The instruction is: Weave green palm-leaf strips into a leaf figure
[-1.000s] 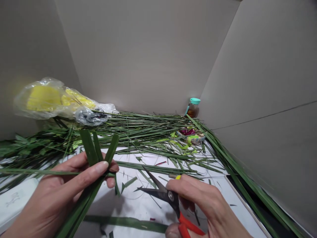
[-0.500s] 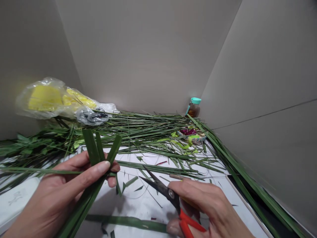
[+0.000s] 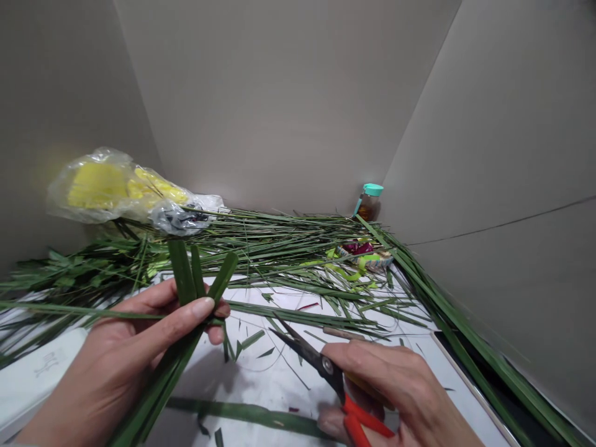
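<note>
My left hand (image 3: 135,354) grips a bundle of long green leaf strips (image 3: 182,273), whose split ends stand up past my thumb. My right hand (image 3: 391,385) is shut on red-handled scissors (image 3: 321,366), with the black blades nearly closed and pointing up and left. The blade tips are some way from the strips, over the white surface (image 3: 279,379). A thin tan stick (image 3: 342,333) lies behind my right fingers.
A heap of long leaves (image 3: 279,239) lies at the back, with leafy stems (image 3: 69,276) to the left. A plastic bag with yellow contents (image 3: 107,186), a teal-lidded jar (image 3: 369,202) and a small woven dish (image 3: 367,257) sit beyond. Grey walls (image 3: 507,124) enclose the back and right.
The scissor blades have narrowed from clearly apart to nearly closed. Everything in view has shifted slightly right in the picture, and my left hand has risen a little with the strips.
</note>
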`<action>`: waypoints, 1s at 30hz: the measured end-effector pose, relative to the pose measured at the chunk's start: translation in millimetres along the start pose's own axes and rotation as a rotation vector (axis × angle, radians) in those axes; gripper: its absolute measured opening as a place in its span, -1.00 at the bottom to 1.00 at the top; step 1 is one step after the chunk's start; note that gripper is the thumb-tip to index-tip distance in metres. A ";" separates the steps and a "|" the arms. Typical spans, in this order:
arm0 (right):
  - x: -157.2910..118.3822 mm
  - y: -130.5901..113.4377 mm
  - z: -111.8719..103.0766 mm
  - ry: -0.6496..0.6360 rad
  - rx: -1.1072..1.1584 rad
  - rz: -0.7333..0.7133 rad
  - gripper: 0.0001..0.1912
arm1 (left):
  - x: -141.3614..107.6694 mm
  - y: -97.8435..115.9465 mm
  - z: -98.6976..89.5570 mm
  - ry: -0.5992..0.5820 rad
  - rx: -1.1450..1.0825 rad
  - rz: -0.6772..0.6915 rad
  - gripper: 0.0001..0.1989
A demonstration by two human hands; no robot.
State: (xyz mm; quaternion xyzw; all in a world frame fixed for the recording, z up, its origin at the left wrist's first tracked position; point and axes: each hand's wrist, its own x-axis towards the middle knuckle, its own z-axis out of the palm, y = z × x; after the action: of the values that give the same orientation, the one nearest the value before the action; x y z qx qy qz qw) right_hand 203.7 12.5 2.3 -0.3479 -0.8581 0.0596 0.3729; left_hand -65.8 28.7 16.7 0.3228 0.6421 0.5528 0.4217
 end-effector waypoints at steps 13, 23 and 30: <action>-1.9 -3.3 0.0 0.009 -0.055 0.005 -0.67 | -7.5 9.4 9.8 -0.053 -0.061 -0.003 -0.51; -6.1 30.5 13.3 -0.360 -0.284 0.318 -0.67 | -18.8 15.6 12.2 -0.167 -0.174 -0.042 -0.73; -4.4 25.4 16.2 -0.357 -0.172 0.265 -0.81 | -21.4 7.8 12.7 -0.345 -0.241 -0.063 -0.78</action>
State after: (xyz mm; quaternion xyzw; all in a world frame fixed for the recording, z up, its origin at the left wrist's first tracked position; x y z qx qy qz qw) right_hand 208.8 31.3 -21.1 -0.4720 -0.8592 0.0954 0.1731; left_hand -45.5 16.9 27.8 0.3395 0.4997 0.5486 0.5780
